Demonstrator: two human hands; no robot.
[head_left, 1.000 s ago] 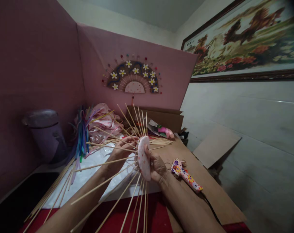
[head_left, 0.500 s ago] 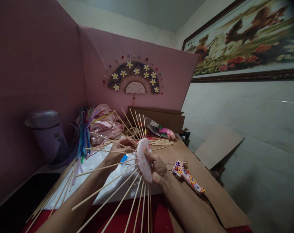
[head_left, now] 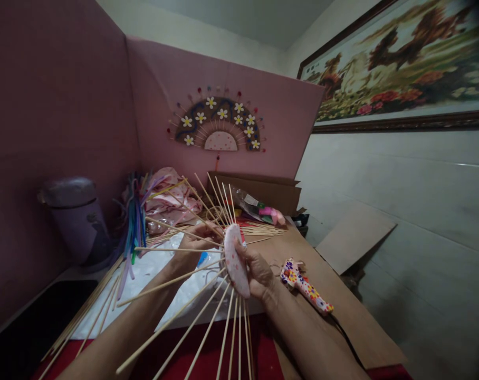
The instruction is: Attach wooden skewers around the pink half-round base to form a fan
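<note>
My right hand (head_left: 258,270) grips a half-round piece (head_left: 236,264) covered in pale pink patterned cloth, thumb on its near face and fingers behind. Thin wooden sticks (head_left: 192,303) fan out from its curved edge, up, left and down toward me. Behind the upper sticks is my left hand (head_left: 202,236), its fingers closed at the base of one stick, close to the piece; the fingertips are partly hidden. Below the left hand a small blue object (head_left: 202,259) lies on the white sheet (head_left: 144,285).
A flower-patterned glue gun (head_left: 305,287) with a cord rests on the cardboard (head_left: 354,327) at right. Colourful pipe cleaners (head_left: 135,216), pink cloth (head_left: 176,195) and loose sticks (head_left: 261,230) lie behind. A lilac tumbler (head_left: 79,221) stands left. A decorated fan (head_left: 219,124) hangs on the pink panel.
The half-round piece has turned slightly in my hands, and its lower sticks have swung a little to the right. Both hands keep their hold in nearly the same place.
</note>
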